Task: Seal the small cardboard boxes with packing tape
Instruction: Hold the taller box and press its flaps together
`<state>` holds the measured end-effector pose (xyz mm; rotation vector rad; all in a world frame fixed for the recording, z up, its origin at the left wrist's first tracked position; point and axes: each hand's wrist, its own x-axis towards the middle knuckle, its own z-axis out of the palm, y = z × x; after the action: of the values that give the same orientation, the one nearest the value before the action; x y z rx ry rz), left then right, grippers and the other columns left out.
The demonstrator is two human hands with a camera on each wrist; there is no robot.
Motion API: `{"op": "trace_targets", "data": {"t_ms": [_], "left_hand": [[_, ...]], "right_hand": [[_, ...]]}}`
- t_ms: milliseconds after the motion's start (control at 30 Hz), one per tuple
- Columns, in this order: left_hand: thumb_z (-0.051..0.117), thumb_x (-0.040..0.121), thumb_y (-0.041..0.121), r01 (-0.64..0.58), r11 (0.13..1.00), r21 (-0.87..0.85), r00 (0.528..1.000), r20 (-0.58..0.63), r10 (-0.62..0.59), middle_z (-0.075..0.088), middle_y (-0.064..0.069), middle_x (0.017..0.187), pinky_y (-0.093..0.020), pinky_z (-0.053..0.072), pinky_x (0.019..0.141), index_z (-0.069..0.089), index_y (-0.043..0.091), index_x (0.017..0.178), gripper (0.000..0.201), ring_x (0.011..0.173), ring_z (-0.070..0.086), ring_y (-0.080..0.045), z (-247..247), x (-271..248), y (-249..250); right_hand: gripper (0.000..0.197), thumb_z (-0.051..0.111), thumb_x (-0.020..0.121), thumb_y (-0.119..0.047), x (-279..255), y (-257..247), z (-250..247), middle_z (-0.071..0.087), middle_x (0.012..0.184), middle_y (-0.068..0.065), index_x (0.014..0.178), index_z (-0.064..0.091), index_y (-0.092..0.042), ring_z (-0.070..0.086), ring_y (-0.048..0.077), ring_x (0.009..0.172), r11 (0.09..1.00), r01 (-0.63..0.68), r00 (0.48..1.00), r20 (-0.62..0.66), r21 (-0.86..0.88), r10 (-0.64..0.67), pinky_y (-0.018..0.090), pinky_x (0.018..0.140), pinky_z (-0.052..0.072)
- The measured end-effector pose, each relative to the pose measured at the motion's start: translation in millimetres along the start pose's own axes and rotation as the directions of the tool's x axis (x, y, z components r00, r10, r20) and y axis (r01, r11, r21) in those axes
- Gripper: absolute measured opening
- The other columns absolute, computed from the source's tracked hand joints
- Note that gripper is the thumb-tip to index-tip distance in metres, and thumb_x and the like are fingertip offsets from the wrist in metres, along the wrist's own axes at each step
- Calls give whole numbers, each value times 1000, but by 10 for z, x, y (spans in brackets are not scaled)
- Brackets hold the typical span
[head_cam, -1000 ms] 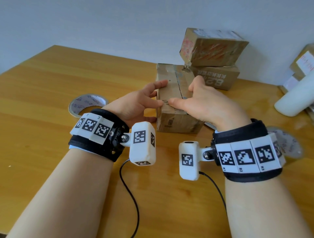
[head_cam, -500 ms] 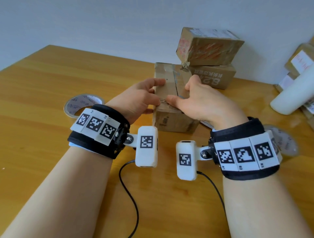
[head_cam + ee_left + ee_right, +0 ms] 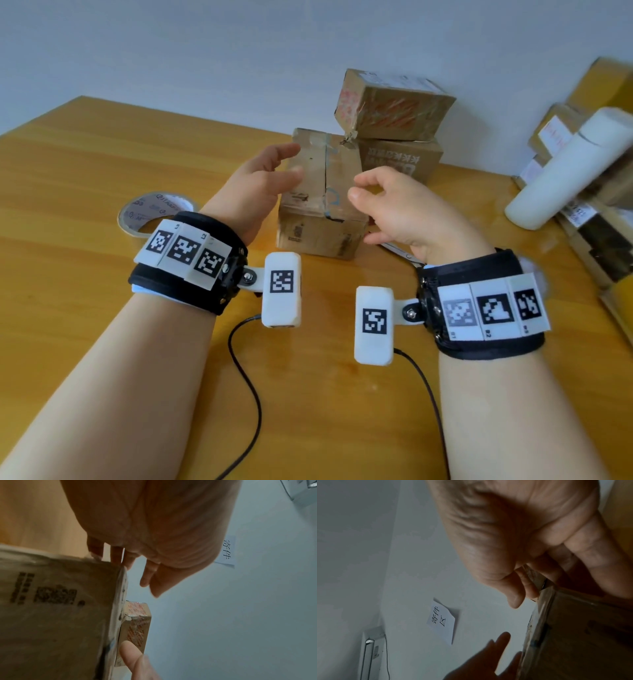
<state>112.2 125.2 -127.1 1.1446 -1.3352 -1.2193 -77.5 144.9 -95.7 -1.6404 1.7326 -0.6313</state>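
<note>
**Both hands off the front box**

Nearest me, my two hands flank one small cardboard box (image 3: 322, 195) on the wooden table (image 3: 68, 308). My left hand (image 3: 255, 186) has its fingers loosely extended just beside the box's left edge, holding nothing. My right hand (image 3: 400, 212) has its fingers loosely curled near the box's right side, also holding nothing. I count one tape roll (image 3: 156, 212) lying flat to the left. Behind the box, two more boxes are stacked: the lower box (image 3: 400, 159) and the top box (image 3: 394, 104), which sits askew. Further boxes at far right are blurred.
</note>
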Motion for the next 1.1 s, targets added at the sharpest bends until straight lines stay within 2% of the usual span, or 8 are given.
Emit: {"op": "trace_targets", "data": {"t_ms": [133,300,500,667,767,967,1033,1100], "left_hand": [[42,105,27,-127,991,50,990,-51,129,53,18,132,-7,31,82,55,31,137,35,106,44,14,37,-171,123],[42,98,-2,-243,970,21,970,-24,244,62,6,128,-1,42,76,60,14,130,39,101,59,15,83,-300,132],[50,93,9,-240,969,58,968,88,234,68,-9,108,-37,53,82,61,24,130,41,93,66,-25,187,-317,83],[53,84,21,-257,956,144,962,136,238,61,9,132,-34,41,101,64,34,124,43,117,56,-11,244,-345,66],[54,86,22,-260,951,166,961,143,238,61,8,132,-46,42,108,63,36,124,42,120,55,-12,259,-340,58],[55,89,24,-306,935,177,942,197,271,66,-4,121,-70,46,90,64,39,122,37,98,59,-54,312,-319,7],[55,89,23,-315,933,174,939,202,279,66,-9,120,-73,45,86,64,39,121,37,96,58,-57,306,-306,3],[57,88,21,-314,935,165,940,190,282,65,4,124,-68,48,88,64,38,122,39,101,60,-50,296,-314,24]], "right_hand": [[37,51,105,-36,-181,65,-97,58,132,-5,142,50,-32,68,11,91,998,-20,997,-76,-65,15,39,86,61],[41,47,104,-15,-479,236,-406,53,146,3,144,51,-23,53,23,129,948,-162,971,-214,-272,105,41,109,45],[40,43,95,-1,-656,372,-524,60,127,11,130,58,-13,58,30,114,858,-308,948,-212,-410,239,45,100,51],[58,44,93,-6,-601,556,-498,40,145,18,149,38,-19,40,37,133,767,-443,894,-294,-464,338,53,110,42],[59,47,93,-6,-566,647,-494,49,136,17,149,35,-19,47,37,127,741,-458,887,-307,-490,346,54,106,45],[65,47,92,3,-517,690,-449,56,98,-2,148,35,-30,60,28,100,805,-385,915,-298,-451,271,50,94,54],[62,48,95,1,-540,595,-475,49,86,-7,147,36,-30,59,27,97,852,-325,918,-354,-410,180,52,93,53],[61,47,96,1,-582,439,-526,49,88,-5,148,33,-29,57,26,98,897,-231,920,-386,-378,74,50,94,52]]}}
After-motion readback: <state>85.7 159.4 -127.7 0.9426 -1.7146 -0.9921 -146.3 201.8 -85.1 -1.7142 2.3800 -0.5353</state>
